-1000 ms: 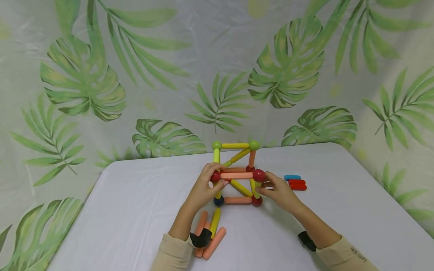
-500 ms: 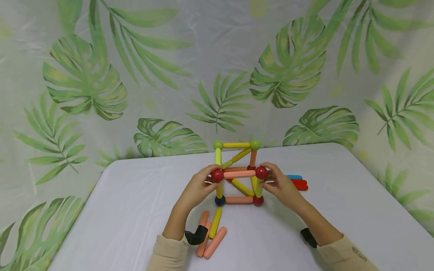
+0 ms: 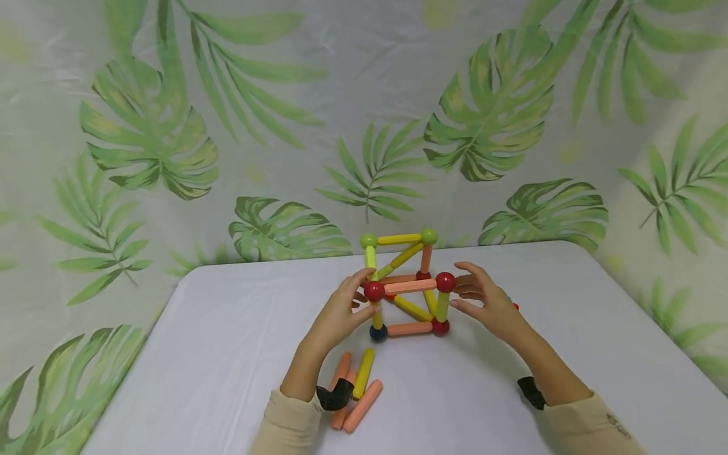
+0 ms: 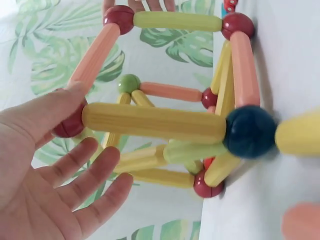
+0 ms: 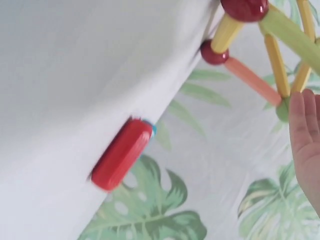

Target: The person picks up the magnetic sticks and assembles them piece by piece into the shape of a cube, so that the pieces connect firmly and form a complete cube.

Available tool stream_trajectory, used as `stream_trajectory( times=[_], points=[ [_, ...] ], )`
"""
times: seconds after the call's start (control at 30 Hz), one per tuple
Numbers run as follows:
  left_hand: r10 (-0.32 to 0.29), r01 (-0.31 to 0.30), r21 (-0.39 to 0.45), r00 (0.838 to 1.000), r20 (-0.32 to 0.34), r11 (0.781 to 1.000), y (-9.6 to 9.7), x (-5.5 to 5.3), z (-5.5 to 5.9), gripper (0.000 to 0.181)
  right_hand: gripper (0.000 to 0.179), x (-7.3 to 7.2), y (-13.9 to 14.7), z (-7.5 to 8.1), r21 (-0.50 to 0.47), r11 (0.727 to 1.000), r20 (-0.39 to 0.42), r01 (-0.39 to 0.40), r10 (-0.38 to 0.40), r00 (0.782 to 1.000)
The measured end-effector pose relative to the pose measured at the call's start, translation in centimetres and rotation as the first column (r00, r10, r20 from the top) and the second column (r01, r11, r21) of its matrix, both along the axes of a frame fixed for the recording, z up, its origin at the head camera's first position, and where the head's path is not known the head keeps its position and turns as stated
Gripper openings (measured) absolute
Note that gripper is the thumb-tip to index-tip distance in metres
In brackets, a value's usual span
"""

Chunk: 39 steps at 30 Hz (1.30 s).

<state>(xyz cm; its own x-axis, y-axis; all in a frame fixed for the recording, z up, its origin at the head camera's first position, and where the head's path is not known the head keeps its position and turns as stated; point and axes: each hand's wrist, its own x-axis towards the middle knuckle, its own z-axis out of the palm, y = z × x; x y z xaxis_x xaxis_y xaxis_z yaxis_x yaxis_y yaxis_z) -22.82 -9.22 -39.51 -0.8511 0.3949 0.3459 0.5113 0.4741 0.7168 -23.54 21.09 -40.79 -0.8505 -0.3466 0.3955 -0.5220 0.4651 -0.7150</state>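
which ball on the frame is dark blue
The lower front left ball; the other balls in view are red or green.

The left forearm (image 3: 300, 373) and right forearm (image 3: 548, 366) slant forward and inward, leaving the hands well apart, palms turned toward each other. The left hand (image 3: 340, 311) has its thumb (image 4: 52, 110) stretched out and three fingers (image 4: 90, 172) loosely spread. The right hand (image 3: 488, 302) is lightly bent, its thumb apart from the fingers, which lie close together.
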Motion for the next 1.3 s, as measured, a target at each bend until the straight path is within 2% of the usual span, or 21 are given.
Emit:
stream_trajectory(
  times=[0.07, 0.17, 0.27, 0.33, 0.37, 0.43, 0.5, 0.57, 0.67, 0.77, 0.97, 1.1, 1.2, 1.3],
  points=[
    [0.010, -0.010, -0.018, 1.000, -0.013, 1.000, -0.4, 0.2, 0.1, 0.062, 0.067, 0.2, 1.2, 0.1, 0.012, 1.000, -0.024, 0.023, -0.023, 0.999],
    [0.073, -0.075, -0.045, 0.997, -0.035, 0.996, -1.4, 0.8, -0.1, 0.055, 0.062, 0.7, 3.1, 0.1, 0.030, 0.997, 0.003, 0.068, -0.068, 0.998],
    [0.145, -0.148, -0.086, 0.989, -0.041, 0.985, -2.8, 1.8, -0.9, 0.045, 0.057, 1.1, 5.2, -0.5, 0.081, 0.990, 0.023, 0.120, -0.122, 0.992],
    [0.159, -0.160, -0.131, 0.987, -0.012, 0.979, -3.7, 2.5, -1.6, 0.040, 0.055, 1.2, 6.3, -1.0, 0.120, 0.983, 0.024, 0.141, -0.145, 0.989],
    [0.156, -0.151, -0.167, 0.988, 0.019, 0.974, -4.0, 2.8, -2.0, 0.038, 0.054, 1.2, 6.8, -1.3, 0.151, 0.977, 0.014, 0.151, -0.155, 0.988],
    [0.123, -0.095, -0.239, 0.986, 0.109, 0.967, -4.6, 3.3, -2.8, 0.036, 0.050, 1.0, 7.6, -1.9, 0.193, 0.970, 0.020, 0.149, -0.155, 0.988],
    [0.083, -0.011, -0.319, 0.974, 0.211, 0.948, -4.8, 3.6, -3.5, 0.038, 0.047, 0.9, 8.2, -2.3, 0.236, 0.963, 0.049, 0.133, -0.148, 0.988],
    [0.046, 0.066, -0.370, 0.957, 0.286, 0.927, -4.8, 3.7, -4.1, 0.039, 0.045, 0.8, 8.6, -2.7, 0.290, 0.951, 0.090, 0.111, -0.143, 0.986],
    [0.013, 0.128, -0.395, 0.942, 0.334, 0.910, -4.6, 3.9, -4.5, 0.040, 0.042, 0.7, 8.9, -3.1, 0.360, 0.929, 0.141, 0.087, -0.147, 0.979],
    [0.006, 0.133, -0.378, 0.938, 0.345, 0.916, -4.4, 4.2, -4.4, 0.035, 0.039, 0.6, 9.0, -3.5, 0.409, 0.907, 0.145, 0.100, -0.173, 0.974],
    [0.026, 0.130, -0.390, 0.929, 0.369, 0.911, -4.6, 4.5, -3.9, 0.033, 0.038, 0.6, 8.7, -3.4, 0.480, 0.867, 0.082, 0.136, -0.199, 0.977],
    [0.034, 0.111, -0.359, 0.927, 0.374, 0.927, -5.1, 4.4, -3.6, 0.035, 0.034, 0.6, 8.5, -3.3, 0.509, 0.842, 0.039, 0.178, -0.229, 0.973],
    [0.030, 0.092, -0.333, 0.938, 0.345, 0.939, -5.5, 4.2, -3.4, 0.036, 0.032, 0.5, 8.3, -3.4, 0.553, 0.810, 0.021, 0.195, -0.248, 0.969],
    [0.029, 0.070, -0.303, 0.951, 0.309, 0.950, -5.7, 4.0, -3.2, 0.034, 0.030, 0.3, 8.3, -3.6, 0.588, 0.793, 0.076, 0.158, -0.249, 0.966]
  ],
)
